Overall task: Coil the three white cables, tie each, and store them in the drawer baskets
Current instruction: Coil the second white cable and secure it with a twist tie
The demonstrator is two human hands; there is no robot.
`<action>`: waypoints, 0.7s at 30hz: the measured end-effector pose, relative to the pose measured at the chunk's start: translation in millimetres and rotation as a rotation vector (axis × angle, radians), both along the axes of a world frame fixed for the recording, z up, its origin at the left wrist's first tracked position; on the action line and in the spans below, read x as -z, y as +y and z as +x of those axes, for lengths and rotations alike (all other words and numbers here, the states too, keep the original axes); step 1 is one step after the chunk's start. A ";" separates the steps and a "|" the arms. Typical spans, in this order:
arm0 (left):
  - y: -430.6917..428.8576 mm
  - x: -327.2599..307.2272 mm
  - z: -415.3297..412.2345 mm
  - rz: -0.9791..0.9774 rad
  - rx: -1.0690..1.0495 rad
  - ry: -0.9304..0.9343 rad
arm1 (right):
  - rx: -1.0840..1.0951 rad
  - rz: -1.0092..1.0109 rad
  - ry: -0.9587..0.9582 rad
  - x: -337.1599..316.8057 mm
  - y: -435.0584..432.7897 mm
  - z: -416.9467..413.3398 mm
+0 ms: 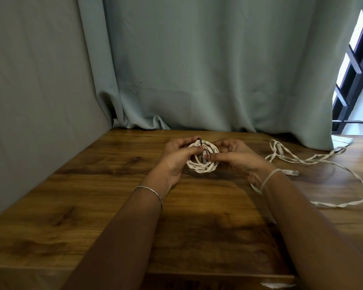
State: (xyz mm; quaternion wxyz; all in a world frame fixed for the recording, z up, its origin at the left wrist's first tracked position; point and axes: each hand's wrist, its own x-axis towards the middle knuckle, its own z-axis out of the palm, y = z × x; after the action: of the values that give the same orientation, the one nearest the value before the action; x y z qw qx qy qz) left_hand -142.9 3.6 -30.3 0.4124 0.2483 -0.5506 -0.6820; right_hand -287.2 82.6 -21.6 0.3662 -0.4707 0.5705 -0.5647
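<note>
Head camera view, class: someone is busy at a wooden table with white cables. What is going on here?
A person holds a coiled white cable over the brown wooden table. The left hand grips its left side and the right hand pinches its middle, where a thin dark tie shows. The coil seems about to be tied. More loose white cable lies uncoiled on the right. No drawer baskets are in view.
</note>
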 end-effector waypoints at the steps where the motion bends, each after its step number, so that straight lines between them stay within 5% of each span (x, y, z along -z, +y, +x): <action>1: 0.0 -0.4 0.5 0.016 0.009 0.014 | -0.005 -0.005 -0.004 -0.1 0.3 -0.1; 6: -0.7 -1.6 3.1 0.102 0.053 0.082 | -0.037 -0.029 -0.002 -0.8 0.1 1.1; 21: -4.5 0.0 2.8 0.174 0.032 0.073 | 0.004 -0.292 0.394 0.5 1.2 7.6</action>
State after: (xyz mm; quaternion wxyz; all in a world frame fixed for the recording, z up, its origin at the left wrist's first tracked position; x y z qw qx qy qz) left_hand -140.1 -0.9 -30.3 0.3979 0.2494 -0.4780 -0.7423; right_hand -279.5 83.8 -22.1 0.1750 -0.6184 0.5442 -0.5392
